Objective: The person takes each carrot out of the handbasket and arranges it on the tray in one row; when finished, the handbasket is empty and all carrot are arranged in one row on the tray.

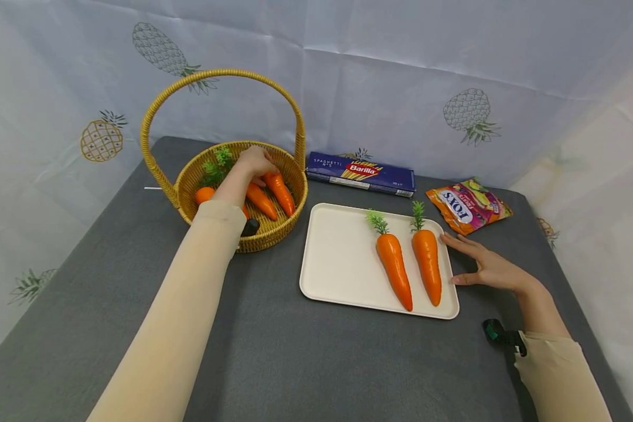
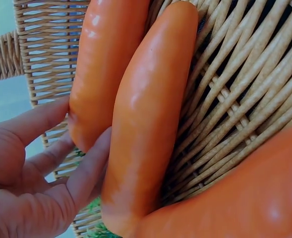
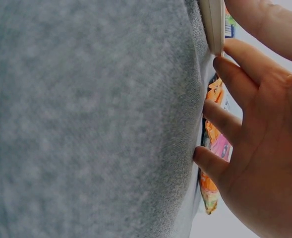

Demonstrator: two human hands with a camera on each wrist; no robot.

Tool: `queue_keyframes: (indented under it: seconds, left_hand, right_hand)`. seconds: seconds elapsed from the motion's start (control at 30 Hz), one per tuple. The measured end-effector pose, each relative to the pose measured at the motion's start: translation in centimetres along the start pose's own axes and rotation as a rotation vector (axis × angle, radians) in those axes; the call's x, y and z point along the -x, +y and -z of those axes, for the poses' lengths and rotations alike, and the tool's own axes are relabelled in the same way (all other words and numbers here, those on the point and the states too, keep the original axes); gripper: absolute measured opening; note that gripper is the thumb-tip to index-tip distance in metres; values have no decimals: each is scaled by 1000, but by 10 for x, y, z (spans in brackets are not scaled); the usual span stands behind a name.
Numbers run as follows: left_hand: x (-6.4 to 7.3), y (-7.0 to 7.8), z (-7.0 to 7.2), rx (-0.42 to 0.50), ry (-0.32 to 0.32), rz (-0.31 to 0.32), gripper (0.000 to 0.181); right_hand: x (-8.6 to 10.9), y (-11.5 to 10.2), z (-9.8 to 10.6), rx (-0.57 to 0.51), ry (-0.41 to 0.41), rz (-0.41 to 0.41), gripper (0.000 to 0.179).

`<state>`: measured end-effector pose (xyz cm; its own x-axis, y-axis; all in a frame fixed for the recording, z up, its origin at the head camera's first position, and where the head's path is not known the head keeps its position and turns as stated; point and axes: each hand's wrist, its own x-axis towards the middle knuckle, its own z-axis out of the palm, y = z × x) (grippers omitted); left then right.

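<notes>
My left hand [image 1: 254, 163] reaches into the wicker basket [image 1: 274, 237]. Its thumb and fingers pinch the leafy end of an orange carrot [image 2: 106, 64], one on either side, and the fingertips are partly hidden. Beside that carrot lies a second carrot [image 2: 148, 109], close against the thumb. My right hand [image 1: 493, 266] is spread at the right edge of the cream tray [image 1: 337, 258], fingertips at its rim. On the tray lie two carrots, the left carrot [image 1: 394, 269] and the right carrot [image 1: 427, 264], green tops pointing away from me.
Behind the tray lies a blue spaghetti box [image 1: 361, 173]. An orange Fox's sweets bag [image 1: 469, 205] is just beyond my right hand. The basket's tall handle [image 1: 224, 73] arches above my left hand. More orange items and a dark object [image 1: 250, 227] sit inside the basket.
</notes>
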<state>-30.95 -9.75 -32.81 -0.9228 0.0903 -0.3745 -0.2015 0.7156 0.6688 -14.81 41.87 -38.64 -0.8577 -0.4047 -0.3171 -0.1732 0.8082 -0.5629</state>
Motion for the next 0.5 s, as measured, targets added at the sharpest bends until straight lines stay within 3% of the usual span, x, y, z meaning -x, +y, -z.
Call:
queue_keyframes:
  seconds: [0.5]
  left_hand:
    - [17, 4, 7, 243, 26, 37, 37]
  right_hand:
    - [-1, 4, -1, 9, 3, 2, 94]
